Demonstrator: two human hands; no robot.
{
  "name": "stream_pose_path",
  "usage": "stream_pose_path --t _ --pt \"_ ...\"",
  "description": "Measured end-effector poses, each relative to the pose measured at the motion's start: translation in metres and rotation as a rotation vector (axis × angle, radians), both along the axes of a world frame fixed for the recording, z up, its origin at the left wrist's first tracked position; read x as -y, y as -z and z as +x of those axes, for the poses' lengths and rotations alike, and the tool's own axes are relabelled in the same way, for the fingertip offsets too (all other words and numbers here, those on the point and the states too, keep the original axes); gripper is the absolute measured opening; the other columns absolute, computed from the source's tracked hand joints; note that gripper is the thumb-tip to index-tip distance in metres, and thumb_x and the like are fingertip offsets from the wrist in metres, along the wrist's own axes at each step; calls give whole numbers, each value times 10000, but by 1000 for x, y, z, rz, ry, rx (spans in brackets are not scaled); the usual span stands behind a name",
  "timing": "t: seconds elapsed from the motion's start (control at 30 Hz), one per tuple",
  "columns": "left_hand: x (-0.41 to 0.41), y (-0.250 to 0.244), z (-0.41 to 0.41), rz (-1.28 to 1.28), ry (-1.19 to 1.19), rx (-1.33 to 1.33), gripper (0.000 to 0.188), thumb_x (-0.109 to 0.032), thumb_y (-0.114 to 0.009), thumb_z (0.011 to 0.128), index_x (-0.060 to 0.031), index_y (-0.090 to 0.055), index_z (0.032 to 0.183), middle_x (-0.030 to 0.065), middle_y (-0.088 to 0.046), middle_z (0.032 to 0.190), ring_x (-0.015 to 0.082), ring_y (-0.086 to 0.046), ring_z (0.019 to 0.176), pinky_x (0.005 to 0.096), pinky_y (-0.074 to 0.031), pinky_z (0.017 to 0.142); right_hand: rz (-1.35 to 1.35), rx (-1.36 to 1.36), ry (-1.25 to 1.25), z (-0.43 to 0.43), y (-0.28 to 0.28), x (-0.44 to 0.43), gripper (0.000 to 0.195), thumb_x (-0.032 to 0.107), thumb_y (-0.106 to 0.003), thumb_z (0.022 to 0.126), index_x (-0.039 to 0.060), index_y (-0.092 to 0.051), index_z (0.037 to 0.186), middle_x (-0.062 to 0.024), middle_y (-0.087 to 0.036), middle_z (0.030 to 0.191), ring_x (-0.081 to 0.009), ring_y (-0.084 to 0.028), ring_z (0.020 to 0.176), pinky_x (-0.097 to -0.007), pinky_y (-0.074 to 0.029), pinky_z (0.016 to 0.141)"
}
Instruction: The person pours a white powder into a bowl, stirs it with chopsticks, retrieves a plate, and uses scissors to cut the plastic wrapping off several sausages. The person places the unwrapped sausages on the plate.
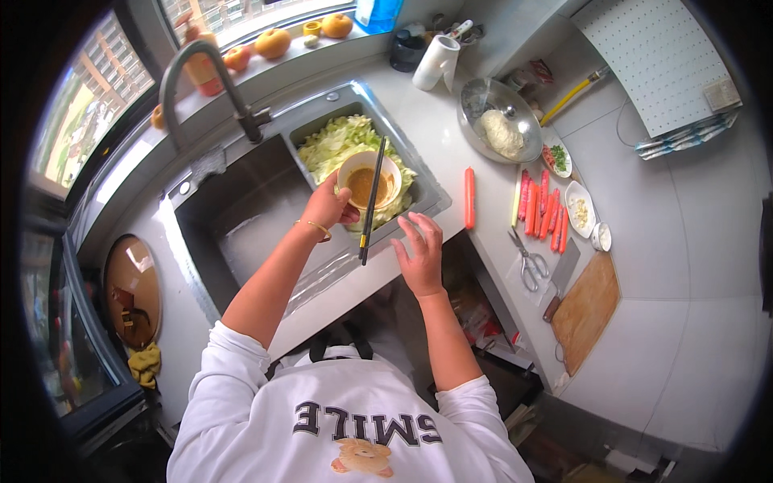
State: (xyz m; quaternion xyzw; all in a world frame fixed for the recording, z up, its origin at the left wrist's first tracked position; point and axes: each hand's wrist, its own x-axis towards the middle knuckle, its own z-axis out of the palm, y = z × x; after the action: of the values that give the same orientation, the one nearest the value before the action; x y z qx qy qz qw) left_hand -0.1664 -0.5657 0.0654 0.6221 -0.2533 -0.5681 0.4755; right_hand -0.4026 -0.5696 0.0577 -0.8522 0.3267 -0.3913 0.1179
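Observation:
My left hand (pixel 331 204) grips a white bowl (pixel 393 175) of brown sauce by its left side. A pair of black chopsticks (pixel 378 169) lies across the bowl's rim, the near ends sticking out past it. Under and behind the bowl, chopped cabbage (pixel 335 143) fills the smaller basin of the grey sink (pixel 432 192). My right hand (pixel 421 250) is raised beside the chopsticks' near ends, its fingers apart and holding nothing. The fingertips of my left hand below the bowl are partly hidden.
Red-wrapped sausages (pixel 534 208), scissors (pixel 531 265), a cleaver (pixel 564 268) and a wooden cutting board (pixel 589 314) lie on the right counter. Dough sits in a lidded metal bowl (pixel 471 136) behind them. A faucet (pixel 172 78) arches over the larger basin. A paper towel roll (pixel 432 63) stands at the back.

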Motion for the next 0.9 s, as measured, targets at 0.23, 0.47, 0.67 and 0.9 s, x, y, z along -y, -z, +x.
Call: stream_pose_path --t 0.23,0.47,0.67,0.9 --pt "119 21 -40 17 -65 -27 534 -85 -419 1019 -130 -293 1536 136 -685 814 184 -687 639 295 -599 605 150 12 64 -72 30 124 391 68 -753 823 126 -658 1198 -78 -566 1269 -309 -530 1196 -434 -455 1021" --pt "210 52 -64 8 -169 -40 549 -76 -446 1016 -129 -289 1539 133 -679 809 180 -682 609 283 -603 572 347 -19 39 -120 49 204 321 67 -695 878 81 -656 1196 -127 -588 1250 -316 -552 1167 -421 -480 981" --pt "264 66 -84 47 -252 -34 572 -50 -413 1002 -146 -275 1548 126 -670 798 179 -678 603 282 -582 559 717 83 -92 -101 65 240 400 172 -622 970 69 -544 1349 -133 -522 1342 -291 -563 1175 -403 -485 984" --pt "291 78 -89 31 -335 -57 570 -41 -408 996 -145 -283 1542 123 -659 809 165 -662 588 270 -561 545 769 67 -122 -91 61 257 424 224 -610 984 74 -520 1370 -131 -510 1356 -292 -546 1206 -408 -481 992"
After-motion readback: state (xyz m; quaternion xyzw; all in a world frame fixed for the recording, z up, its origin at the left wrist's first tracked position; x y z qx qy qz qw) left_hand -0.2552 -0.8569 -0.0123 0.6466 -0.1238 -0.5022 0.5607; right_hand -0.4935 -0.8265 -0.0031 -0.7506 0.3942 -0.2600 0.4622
